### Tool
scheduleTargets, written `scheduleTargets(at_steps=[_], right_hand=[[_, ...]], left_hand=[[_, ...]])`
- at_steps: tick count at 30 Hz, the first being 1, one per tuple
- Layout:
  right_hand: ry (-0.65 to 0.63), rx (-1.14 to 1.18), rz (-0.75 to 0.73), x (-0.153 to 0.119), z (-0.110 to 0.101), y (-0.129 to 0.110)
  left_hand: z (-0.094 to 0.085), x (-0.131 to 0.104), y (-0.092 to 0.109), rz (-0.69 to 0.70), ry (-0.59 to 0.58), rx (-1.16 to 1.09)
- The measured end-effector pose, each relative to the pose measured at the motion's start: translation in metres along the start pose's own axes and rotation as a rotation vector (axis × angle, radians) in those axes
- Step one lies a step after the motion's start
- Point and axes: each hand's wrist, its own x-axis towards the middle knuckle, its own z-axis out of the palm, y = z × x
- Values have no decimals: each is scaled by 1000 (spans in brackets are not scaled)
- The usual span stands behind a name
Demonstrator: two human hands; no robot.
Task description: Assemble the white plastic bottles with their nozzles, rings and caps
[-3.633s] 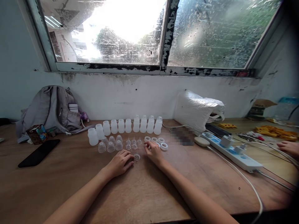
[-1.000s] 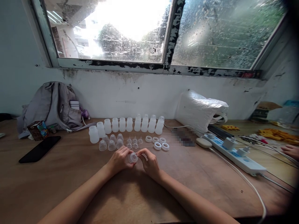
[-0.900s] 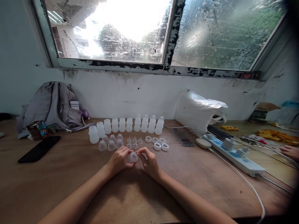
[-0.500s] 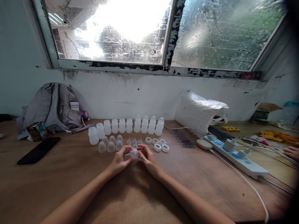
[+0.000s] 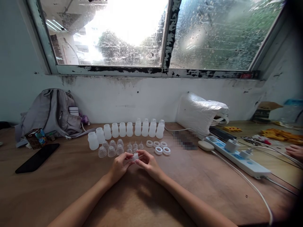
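The left hand [image 5: 121, 163] and the right hand [image 5: 147, 162] pinch a small translucent piece [image 5: 135, 156] from opposite sides, its body between their fingertips; it is over the table [image 5: 71, 175], between the near edge and the white bottles [image 5: 122, 129] lined along the far edge.

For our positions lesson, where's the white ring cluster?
In the head view, the white ring cluster sits right of the bottle nipples, beyond the right hand.

No legible text or numbers; print on the small box [image 5: 36, 138] too indistinct
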Motion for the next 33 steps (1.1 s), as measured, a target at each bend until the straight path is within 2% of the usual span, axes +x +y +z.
scheduleTargets(at_steps=[12, 19, 24, 28, 31, 33], right_hand=[[5, -12, -71, -1, 3, -2], [35, -57, -124, -2, 0, -4], [45, -56, -118, -1, -2, -2], [170, 2, -119, 3, -4, 3], [310, 55, -135, 6, -9, 7], [374, 68, -143, 9, -13, 9]], left_hand=[[-4, 1, 4, 14, -18, -31], [-6, 0, 6, 127, -4, 146], [-9, 3, 8, 154, -3, 225], [-20, 28, 12, 263, -40, 386], [-28, 68, 9, 296, -45, 583], [-30, 100, 1, 226, -28, 775]])
